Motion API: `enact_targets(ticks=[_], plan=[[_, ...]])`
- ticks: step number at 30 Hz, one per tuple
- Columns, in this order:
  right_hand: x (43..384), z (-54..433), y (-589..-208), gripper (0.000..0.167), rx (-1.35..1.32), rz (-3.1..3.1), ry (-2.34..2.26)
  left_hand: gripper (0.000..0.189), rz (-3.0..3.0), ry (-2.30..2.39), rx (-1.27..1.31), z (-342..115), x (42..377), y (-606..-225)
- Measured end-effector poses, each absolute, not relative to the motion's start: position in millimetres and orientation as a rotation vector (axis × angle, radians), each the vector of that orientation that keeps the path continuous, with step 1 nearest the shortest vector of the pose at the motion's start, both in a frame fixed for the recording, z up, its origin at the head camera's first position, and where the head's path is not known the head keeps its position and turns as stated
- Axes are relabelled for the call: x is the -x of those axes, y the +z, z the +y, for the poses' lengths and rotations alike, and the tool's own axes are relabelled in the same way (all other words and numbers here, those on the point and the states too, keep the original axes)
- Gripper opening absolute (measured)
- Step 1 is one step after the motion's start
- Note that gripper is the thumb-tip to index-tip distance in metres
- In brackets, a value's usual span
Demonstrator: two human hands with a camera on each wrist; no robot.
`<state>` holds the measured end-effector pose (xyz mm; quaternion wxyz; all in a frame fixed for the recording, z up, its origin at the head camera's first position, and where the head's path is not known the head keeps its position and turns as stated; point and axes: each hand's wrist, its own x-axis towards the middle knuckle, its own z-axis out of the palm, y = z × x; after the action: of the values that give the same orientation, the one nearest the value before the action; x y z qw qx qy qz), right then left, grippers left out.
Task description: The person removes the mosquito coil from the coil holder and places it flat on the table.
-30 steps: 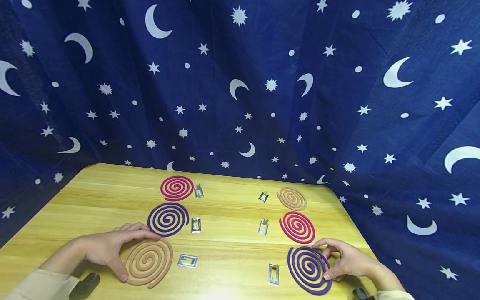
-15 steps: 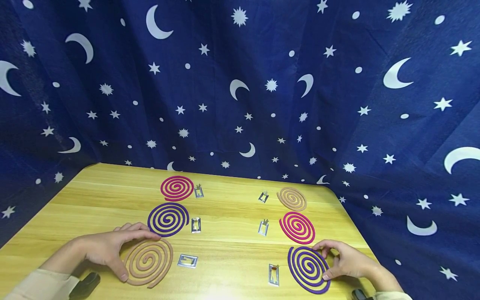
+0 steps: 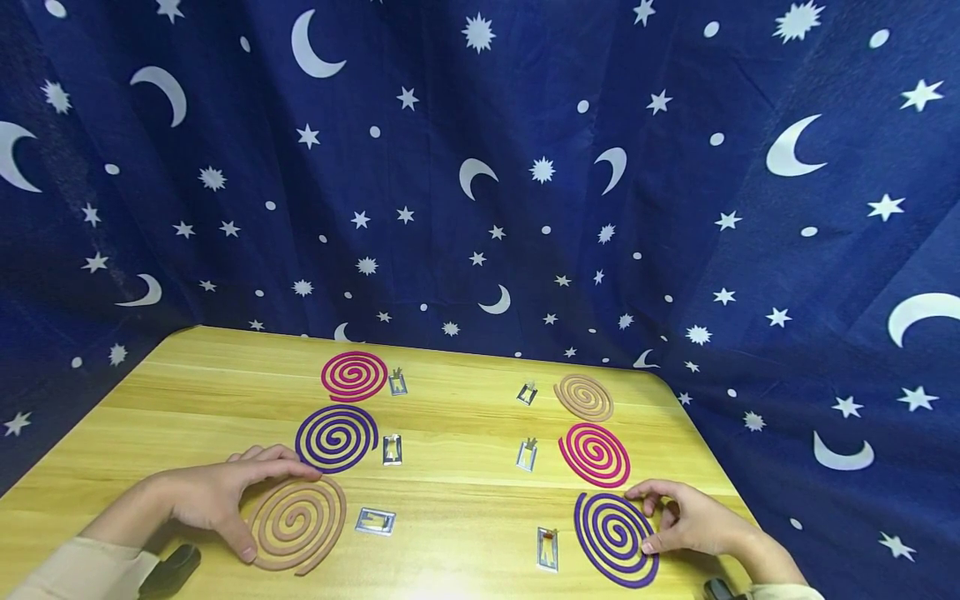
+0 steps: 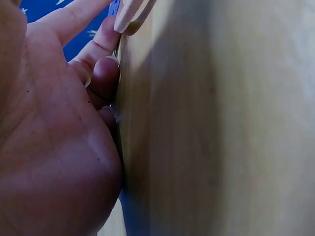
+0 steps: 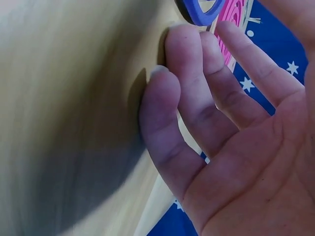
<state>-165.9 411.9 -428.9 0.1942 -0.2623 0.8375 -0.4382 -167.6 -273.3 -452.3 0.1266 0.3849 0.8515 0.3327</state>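
Flat on the table lies a tan mosquito coil (image 3: pixel 297 518), front left in the head view. My left hand (image 3: pixel 213 497) reaches around its near-left side, thumb at the left rim and index finger at the far rim. Front right lies a purple mosquito coil (image 3: pixel 618 530), with the thumb and index finger of my right hand (image 3: pixel 697 521) at its right rim. Right of the tan coil is a small metal coil stand (image 3: pixel 375 522). Another metal stand (image 3: pixel 547 550) lies left of the purple coil. In the right wrist view, the other fingers (image 5: pixel 184 73) bend loosely at the tabletop.
Farther back on the left are a purple coil (image 3: pixel 336 439) and a pink coil (image 3: pixel 354 377), each with a stand beside it. On the right, a pink coil (image 3: pixel 595 455) and a tan coil (image 3: pixel 584 397) also have stands. A star-patterned curtain (image 3: pixel 480 167) backs the table.
The front-right purple coil has slid slightly left, with my right thumb following at its rim. My left hand and the tan coil have stayed put.
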Motion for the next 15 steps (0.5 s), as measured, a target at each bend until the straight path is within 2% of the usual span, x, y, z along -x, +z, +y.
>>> enact_targets(ticks=[15], plan=[[163.4, 409.5, -431.6, 0.04, 0.755, 2.456, -1.19, 0.098, 2.498, 0.933, -1.124, -272.4, 168.1, -453.1]])
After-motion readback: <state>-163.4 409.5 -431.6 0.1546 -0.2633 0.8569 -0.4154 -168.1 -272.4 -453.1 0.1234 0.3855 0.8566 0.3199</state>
